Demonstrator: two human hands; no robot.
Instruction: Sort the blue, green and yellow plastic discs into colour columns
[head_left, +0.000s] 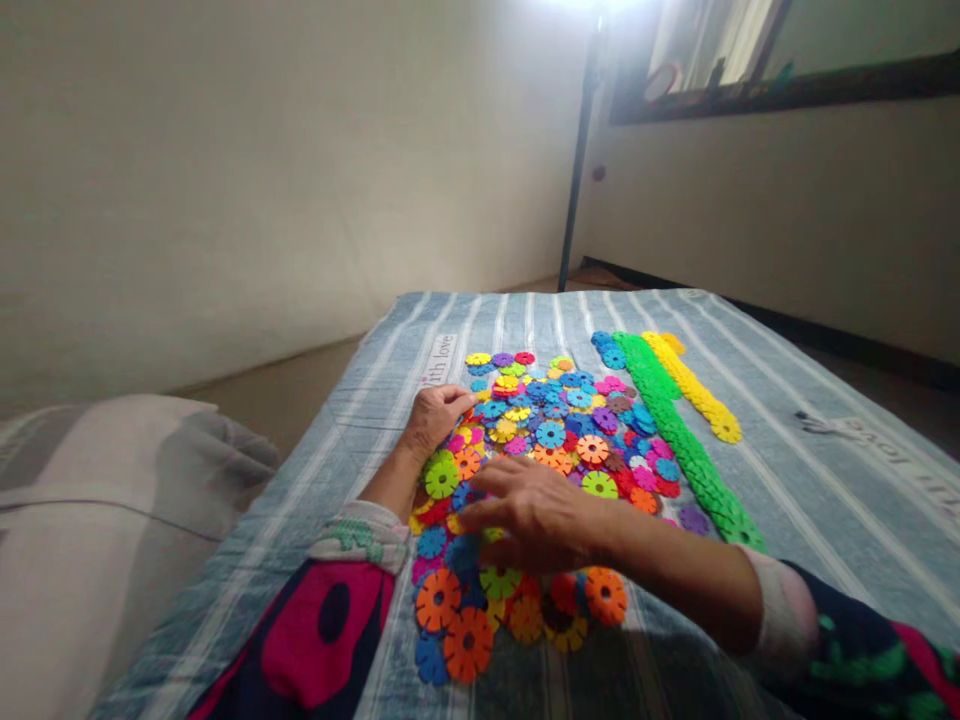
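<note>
A mixed pile of flower-shaped plastic discs [551,433] in many colours spreads over the striped cloth. At the pile's left edge is my left hand [437,415], its thumb and fingers pressed together; what lies between them, if anything, is hidden. My right hand [536,510] reaches across the near half of the pile, palm down, fingers apart and slightly blurred. Close to its fingers are a lime-green disc [441,478] and a blue disc [431,542]. Orange discs [469,643] lie at the near edge.
Right of the pile runs a long row of overlapping green discs [675,440], beside a shorter yellow row [694,390]. A few blue discs [609,352] sit at the far end. Grey bedding [135,500] is at left; a lamp pole [581,150] stands beyond the striped cloth [810,560].
</note>
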